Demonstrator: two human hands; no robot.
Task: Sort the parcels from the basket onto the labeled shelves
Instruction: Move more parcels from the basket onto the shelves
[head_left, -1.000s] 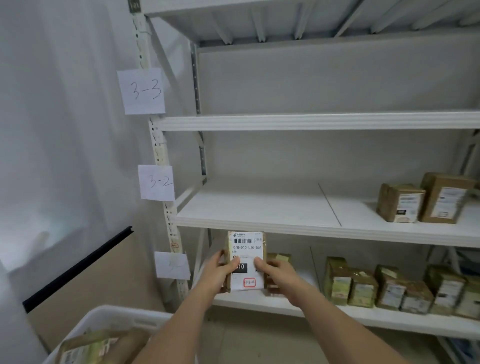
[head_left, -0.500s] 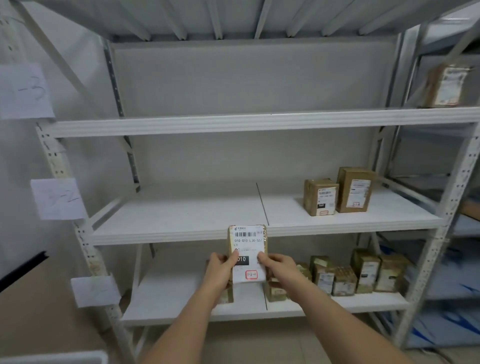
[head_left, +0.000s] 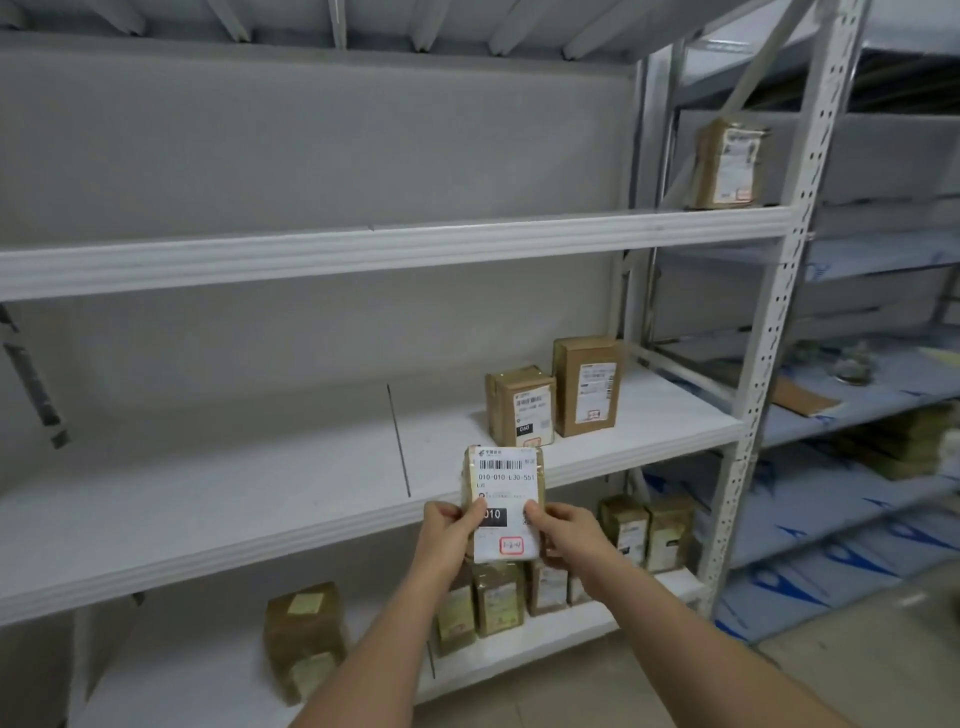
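Two hands, head view: left hand and right hand pinch parcel by lower side edges, upright before middle shelf front edge. Likely light, stiff; glossy label possibly slippery, so hold cardboard edges.

Dim, flat indoor light with a cool grey cast, no single source in view. Soft shadow pooled beneath each white shelf board, deepest along the bottom tier, where the brown boxes sit murky and greenish. Brightest on the white label of the held parcel, printing sharp and readable (no glare on it). Mild blur and smearing toward the left edge and the far right, blue-patterned shelving soft. Strong wide-angle bending: upright post leaning, shelf edges bowed and fanning outward. Forearms stretched large at the bottom edge. Fine detail grainy, compression-softened throughout.
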